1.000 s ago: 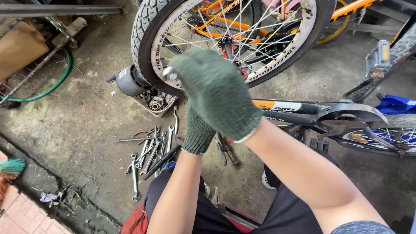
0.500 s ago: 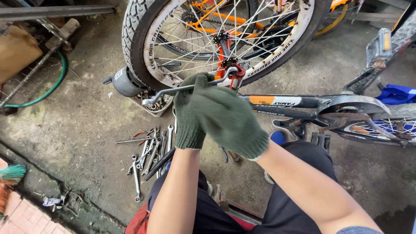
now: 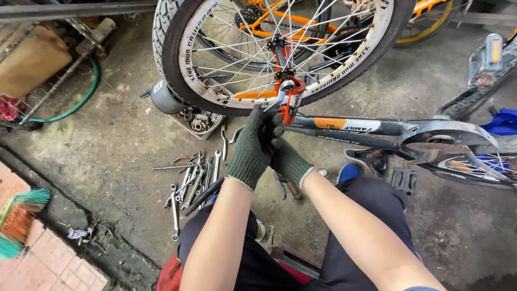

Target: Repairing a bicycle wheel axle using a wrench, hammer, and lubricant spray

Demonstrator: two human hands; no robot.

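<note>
Both your gloved hands have dropped lower and closer together since half a second ago, and the wrench now points up at the axle rather than lying across the tyre. On your left, loose spanners (image 3: 191, 180) lie scattered on the concrete floor (image 3: 107, 145); your left hand (image 3: 253, 148) is closed around the wrench (image 3: 280, 94), whose head sits at the hub of the wheel (image 3: 280, 54). Your right hand (image 3: 288, 159) sits just beneath and touching the left; whether it grips the handle you cannot tell.
</note>
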